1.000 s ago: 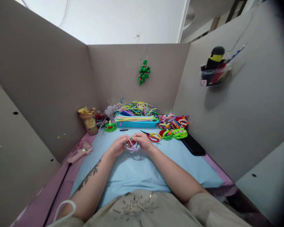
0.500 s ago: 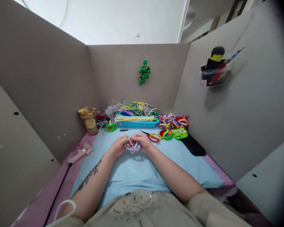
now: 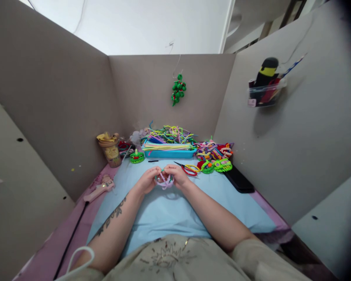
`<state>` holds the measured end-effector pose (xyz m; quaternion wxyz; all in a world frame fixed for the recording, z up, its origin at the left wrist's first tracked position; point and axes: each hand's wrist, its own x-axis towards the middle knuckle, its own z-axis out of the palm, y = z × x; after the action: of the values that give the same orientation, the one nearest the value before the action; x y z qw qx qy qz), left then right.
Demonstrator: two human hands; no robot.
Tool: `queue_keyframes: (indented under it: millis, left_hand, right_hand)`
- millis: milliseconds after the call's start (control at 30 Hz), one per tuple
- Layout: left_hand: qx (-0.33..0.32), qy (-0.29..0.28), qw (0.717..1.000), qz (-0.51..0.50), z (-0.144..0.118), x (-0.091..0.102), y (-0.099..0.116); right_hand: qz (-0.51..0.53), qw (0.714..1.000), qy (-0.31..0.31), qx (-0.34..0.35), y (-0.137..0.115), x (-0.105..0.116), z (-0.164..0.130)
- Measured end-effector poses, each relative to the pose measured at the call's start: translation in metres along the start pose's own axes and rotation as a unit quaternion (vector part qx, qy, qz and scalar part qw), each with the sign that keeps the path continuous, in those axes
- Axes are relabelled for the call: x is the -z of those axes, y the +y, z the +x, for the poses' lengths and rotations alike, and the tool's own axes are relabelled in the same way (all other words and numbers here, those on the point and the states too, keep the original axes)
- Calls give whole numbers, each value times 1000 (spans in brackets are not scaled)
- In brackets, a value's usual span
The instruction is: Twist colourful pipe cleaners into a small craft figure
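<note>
Between my two hands is a small open frame of bent pipe cleaners, mostly lilac with some green at its top and sides. My left hand pinches its left side with closed fingers. On the opposite side, my right hand has its fingers closed on the upper right part. Both sets of fingertips nearly meet above the frame and partly hide it. Red-and-yellow-handled scissors lie just right of my right hand. A short black strip lies beyond my left hand.
At the back, a blue tray holds many coloured pipe cleaners. Green pipe-cleaner pieces and a black flat case lie right. A pink glue gun and a cup stand left. Grey panels enclose the table.
Both hands keep their hold on the pipe-cleaner frame, which has turned very slightly. Nothing else on the table has visibly moved.
</note>
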<state>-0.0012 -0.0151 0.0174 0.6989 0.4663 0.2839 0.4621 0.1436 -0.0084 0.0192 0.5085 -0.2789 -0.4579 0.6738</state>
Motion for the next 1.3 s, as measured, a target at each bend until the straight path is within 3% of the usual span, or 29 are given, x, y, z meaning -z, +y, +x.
queue_keyframes:
  millis: [167, 333, 467, 767, 1300]
  left_hand:
    - [3, 3, 1000, 2, 0, 0, 1]
    - [-3, -12, 1000, 18, 3, 6, 1]
    - [-26, 14, 998, 60, 6, 11, -3]
    - [-57, 60, 984, 156, 6, 8, -2]
    - [-59, 67, 982, 164, 6, 6, -5]
  right_hand:
    - [-10, 1000, 6, 7, 0, 3, 1]
    - [-99, 992, 17, 81, -2, 16, 7]
    - [-159, 983, 2, 95, -2, 21, 9]
    - [-241, 966, -31, 90, -2, 16, 6]
    - [-329, 932, -20, 149, 2, 16, 6]
